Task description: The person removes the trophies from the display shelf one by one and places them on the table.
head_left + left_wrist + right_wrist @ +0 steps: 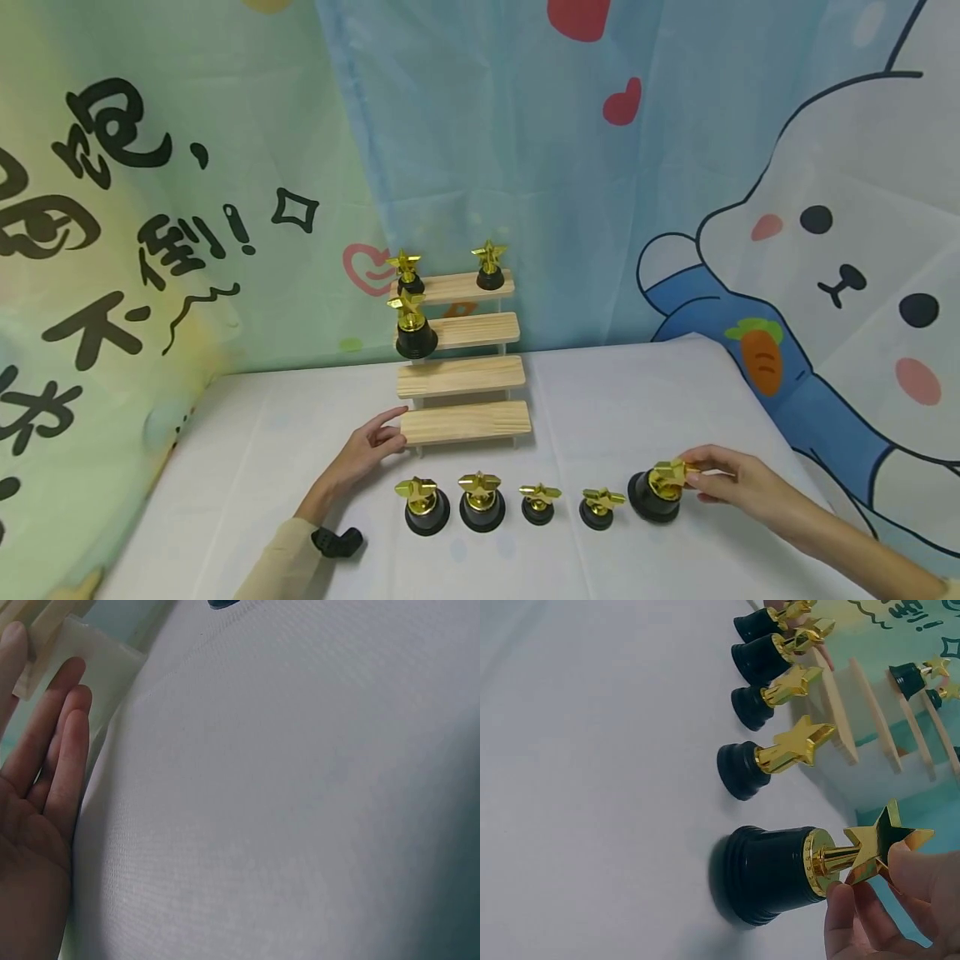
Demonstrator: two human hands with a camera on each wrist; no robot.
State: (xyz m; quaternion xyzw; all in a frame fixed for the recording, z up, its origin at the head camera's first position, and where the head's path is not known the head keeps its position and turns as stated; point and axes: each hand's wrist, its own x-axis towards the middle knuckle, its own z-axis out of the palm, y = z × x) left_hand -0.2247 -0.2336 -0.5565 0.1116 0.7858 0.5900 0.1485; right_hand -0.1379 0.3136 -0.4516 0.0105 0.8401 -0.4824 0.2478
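Observation:
My right hand (pixel 723 477) pinches the gold star of a large star trophy (pixel 776 870) between thumb and fingers. Its black base is close against the white cloth. On the left, my left hand (pixel 367 450) holds the end of the lowest step of a wooden display stand (pixel 465 422). In the left wrist view the thumb lies at the board and several nearly straight fingers (pixel 67 757) reach beside the stand's pale leg (pixel 101 656). In front of the stand stand two larger trophies (pixel 427 521) and two small trophies (pixel 537 510) in a row.
The stand's top step carries two trophies (pixel 491 279), one at each end. Another trophy (pixel 416 337) is at the left of the step below. Behind the white table (pixel 600 408) hangs a printed curtain (pixel 487 150) with a cartoon bear.

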